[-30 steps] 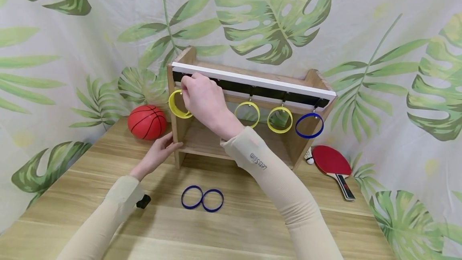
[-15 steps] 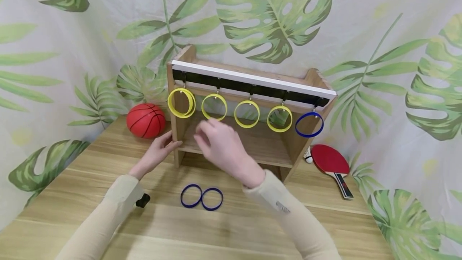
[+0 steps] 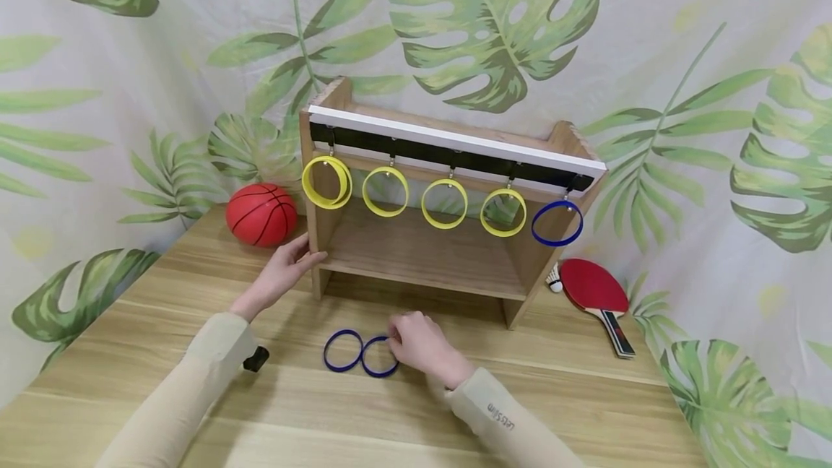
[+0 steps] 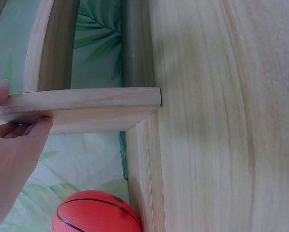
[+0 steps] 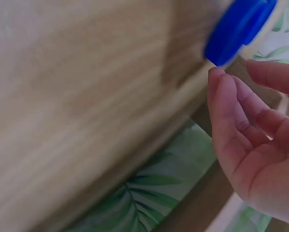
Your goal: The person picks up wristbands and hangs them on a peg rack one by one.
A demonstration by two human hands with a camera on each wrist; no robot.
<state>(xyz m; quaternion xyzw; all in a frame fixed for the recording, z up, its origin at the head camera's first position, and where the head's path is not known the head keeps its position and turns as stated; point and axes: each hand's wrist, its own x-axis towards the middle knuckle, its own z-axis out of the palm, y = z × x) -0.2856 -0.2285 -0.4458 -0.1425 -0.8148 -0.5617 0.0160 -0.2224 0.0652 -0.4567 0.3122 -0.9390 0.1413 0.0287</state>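
My left hand (image 3: 279, 276) (image 4: 14, 159) grips the left side panel (image 4: 86, 99) of a wooden rack (image 3: 422, 240), thumb on one face and fingers on the other. Just at the right blue ring (image 3: 377, 374) on the table is my right hand (image 3: 421, 341), partly covering it. In the right wrist view the hand (image 5: 255, 130) has thumb and fingers apart, fingertips close to the blue rings (image 5: 234, 34); contact is unclear. Another blue ring (image 3: 343, 369) lies alongside. From the rack's hooks hang several yellow rings (image 3: 385, 214) and one blue ring (image 3: 557, 243).
A red basketball (image 3: 261, 215) (image 4: 96, 215) stands left of the rack. To its right lie a shuttlecock (image 3: 555, 282) and a red paddle (image 3: 593, 286). A small black object (image 3: 256, 359) is beside the left sleeve. Leaf-patterned cloth hangs behind.
My right hand has come down from the leftmost hook to the blue rings on the table. Two overlapping yellow rings show at that hook. The left hand has stayed on the side panel.
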